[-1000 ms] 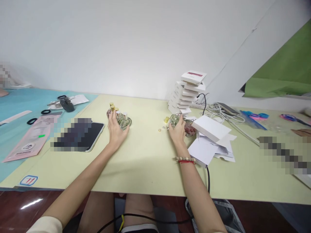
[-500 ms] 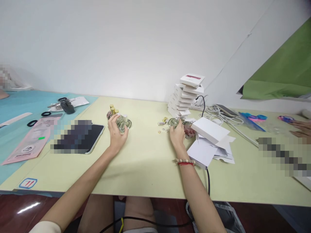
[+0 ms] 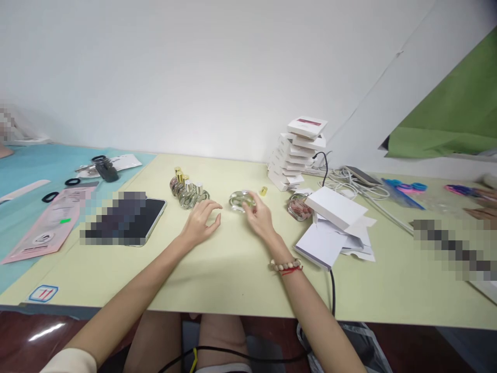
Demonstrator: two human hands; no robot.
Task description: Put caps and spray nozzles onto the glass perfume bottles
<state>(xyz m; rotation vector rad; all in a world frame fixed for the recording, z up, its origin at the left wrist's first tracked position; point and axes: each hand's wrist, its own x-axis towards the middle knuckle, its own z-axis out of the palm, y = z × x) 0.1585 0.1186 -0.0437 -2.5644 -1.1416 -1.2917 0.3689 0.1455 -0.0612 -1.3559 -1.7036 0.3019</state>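
Note:
A round, clear glass bottle with a greenish tint is in the fingers of my right hand, at the middle of the table. My left hand is just to its left, fingers apart and holding nothing. Beyond my left hand stands a row of several small glass bottles with gold and silver tops. Past my right hand lies a small gold cap. Farther right, a glass bottle with reddish-brown contents rests against white boxes.
White boxes are stacked by the wall, with flattened white cartons at right. White cables trail behind them. A phone, a pink packet and a dark jar lie left. Another person's hand shows far right.
My left hand has let go of the bottle row and moved right and nearer me. My right hand has moved left with the clear bottle, away from the reddish-brown one.

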